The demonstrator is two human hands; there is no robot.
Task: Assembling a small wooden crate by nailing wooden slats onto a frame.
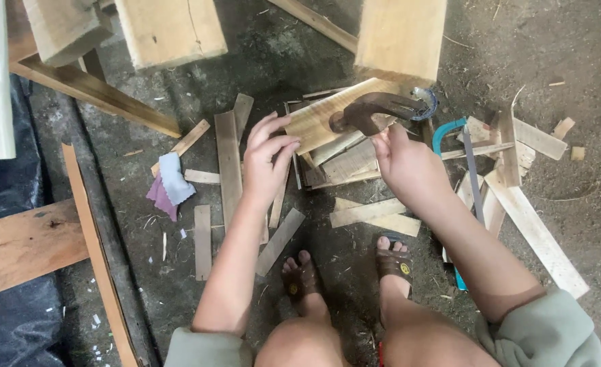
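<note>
**Fingers on the board and the hammer**

Fingers (276,139) of your left hand (266,166) spread wide, their tips touching the near end of a pale wooden board (327,115) that lies atop a heap of offcuts on the dirt floor (552,41). Your right hand (409,166) closes round the handle of a brown claw hammer (375,109), its head resting over the same board. A blue-framed hacksaw (450,136) lies just beside your right wrist. 2 cloth scraps (171,180) sit well apart, to the left.
</note>
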